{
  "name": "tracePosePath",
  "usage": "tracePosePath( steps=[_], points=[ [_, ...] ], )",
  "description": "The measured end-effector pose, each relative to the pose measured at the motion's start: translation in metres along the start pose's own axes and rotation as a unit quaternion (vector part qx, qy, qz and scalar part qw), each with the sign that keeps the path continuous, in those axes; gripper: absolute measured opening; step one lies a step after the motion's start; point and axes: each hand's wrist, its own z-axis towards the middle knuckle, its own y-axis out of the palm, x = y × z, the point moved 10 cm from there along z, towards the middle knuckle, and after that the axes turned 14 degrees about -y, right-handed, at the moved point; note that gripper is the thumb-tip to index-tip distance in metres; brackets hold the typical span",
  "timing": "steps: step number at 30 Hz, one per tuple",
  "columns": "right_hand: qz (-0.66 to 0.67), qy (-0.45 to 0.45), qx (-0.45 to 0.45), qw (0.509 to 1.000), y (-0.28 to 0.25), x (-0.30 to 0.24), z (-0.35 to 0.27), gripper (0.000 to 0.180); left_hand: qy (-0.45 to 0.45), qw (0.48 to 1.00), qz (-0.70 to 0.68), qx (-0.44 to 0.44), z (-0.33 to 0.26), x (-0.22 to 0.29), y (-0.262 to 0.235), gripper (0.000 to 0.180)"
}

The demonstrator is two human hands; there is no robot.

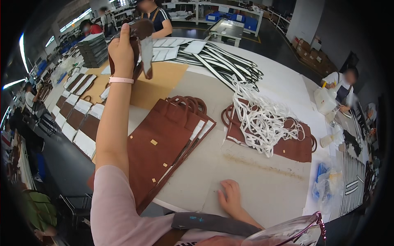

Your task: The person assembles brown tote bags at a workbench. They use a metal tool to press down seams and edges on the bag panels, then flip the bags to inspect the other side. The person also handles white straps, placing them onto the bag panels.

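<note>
Overhead, seen from the head camera, the person's left hand (121, 50) was raised high above the counter (262, 184), its fingers closed around a folded brown paper bag (141, 43) with a pale inner face showing. A pink band (121, 80) circled that wrist, and the pink sleeve (113, 209) ran down toward the lower edge of the view.

Below and to the right of the raised hand, a stack of flat brown bags (164, 143) lay fanned on the counter, their looped handles pointing away from the person and small tan squares dotted on the top one. Just behind the raised hand lay a tan cardboard sheet (164, 80).

The right hand (230, 198) rested low on the counter near the person's body, palm down with fingers loosely spread, holding nothing. Farther out from that hand, a second brown bag pile (293, 148) lay under a tangle of white cord handles (262, 119). Beyond that, black-and-white flat pieces (223, 65) were heaped across the far part of the counter.

To the left of the raised arm, a row of brown-and-white bags (80, 119) lined the counter's edge. Other people worked at the far side and at the right end of the counter.
</note>
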Motion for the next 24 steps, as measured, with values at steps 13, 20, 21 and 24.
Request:
tracePosePath(
  steps=[13, 20, 21, 24],
  points=[
    [0.865, 0.2, 0.146, 0.437, -0.004, -0.023, 0.035, 0.076, -0.408, 0.774, 0.013, -0.484, -0.436, -0.046, 0.08, 0.032],
    [0.886, 0.19, 0.18, 0.383, -0.017, 0.023, -0.027, 0.03, -0.423, 0.74, 0.138, -0.504, -0.379, -0.065, -0.004, 0.032],
    [0.849, 0.204, 0.187, 0.449, -0.035, 0.01, -0.015, 0.027, -0.432, 0.816, 0.123, -0.364, -0.326, -0.095, -0.035, 0.026],
    [0.62, 0.297, 0.177, 0.705, -0.071, -0.01, 0.004, 0.026, -0.381, 0.921, 0.075, -0.014, -0.202, -0.217, -0.166, 0.038]
  ],
)
